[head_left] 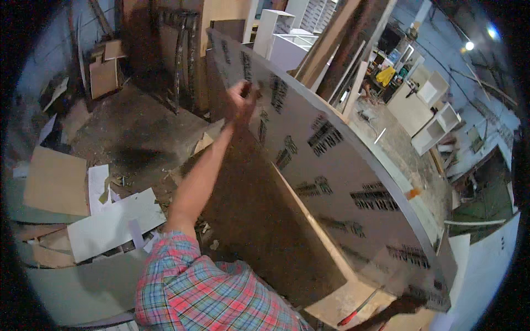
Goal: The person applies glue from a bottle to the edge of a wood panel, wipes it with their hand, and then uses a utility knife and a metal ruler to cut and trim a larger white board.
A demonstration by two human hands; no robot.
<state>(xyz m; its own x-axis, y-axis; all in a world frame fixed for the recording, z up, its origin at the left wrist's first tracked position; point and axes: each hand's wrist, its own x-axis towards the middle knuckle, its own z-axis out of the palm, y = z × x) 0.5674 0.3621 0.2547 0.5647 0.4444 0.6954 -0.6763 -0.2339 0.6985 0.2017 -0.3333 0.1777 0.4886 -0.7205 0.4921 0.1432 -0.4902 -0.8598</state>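
Note:
A large panel (342, 171), wrapped in greyish film with dark print, stands tilted on edge in front of me. My left hand (243, 99) reaches far forward to the panel's face near its far end, its fingers curled; the blur hides whatever is between them, and whether it touches the film I cannot tell. A dark shape low at the right, by the panel's near corner, looks like my right hand (406, 304); its fingers are lost in shadow. Close to it, a thin tool with a red handle (348, 318) lies on a pale wooden board (337, 300).
Board offcuts (116, 223) and scraps litter the floor at left. Tall boards (331, 49) lean behind the panel. White cabinet boxes (436, 129) stand at the far right, near a yellow item (385, 76). Pale sheets (486, 270) rise at the right edge.

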